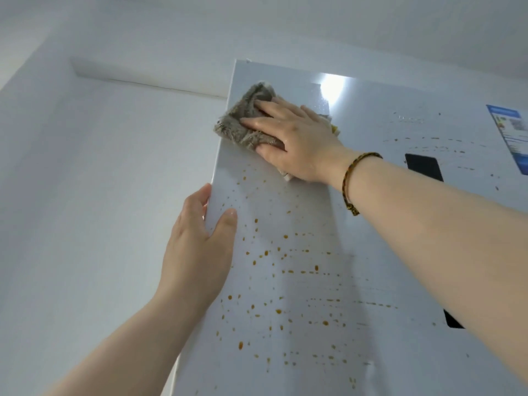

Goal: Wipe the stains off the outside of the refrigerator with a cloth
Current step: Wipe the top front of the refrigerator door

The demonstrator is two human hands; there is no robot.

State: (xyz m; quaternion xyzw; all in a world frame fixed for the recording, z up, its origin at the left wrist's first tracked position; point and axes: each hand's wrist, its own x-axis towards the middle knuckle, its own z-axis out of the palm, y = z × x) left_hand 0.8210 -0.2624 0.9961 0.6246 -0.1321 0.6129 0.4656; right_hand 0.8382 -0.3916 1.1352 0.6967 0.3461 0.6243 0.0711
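Note:
The white refrigerator door (380,230) fills the right half of the head view, seen from below. Orange-brown stains (285,267) are spattered over its lower and middle surface. My right hand (294,141) lies flat on a folded grey-brown cloth (243,121) and presses it against the door near the upper left corner. The patch around the cloth looks free of spots. My left hand (200,247) grips the door's left edge lower down, thumb on the front face, fingers wrapped behind.
A white wall (85,195) runs to the left of the fridge, with a ledge (143,78) near the ceiling. On the door are a blue label (511,135) at far right and two black rectangles (424,167).

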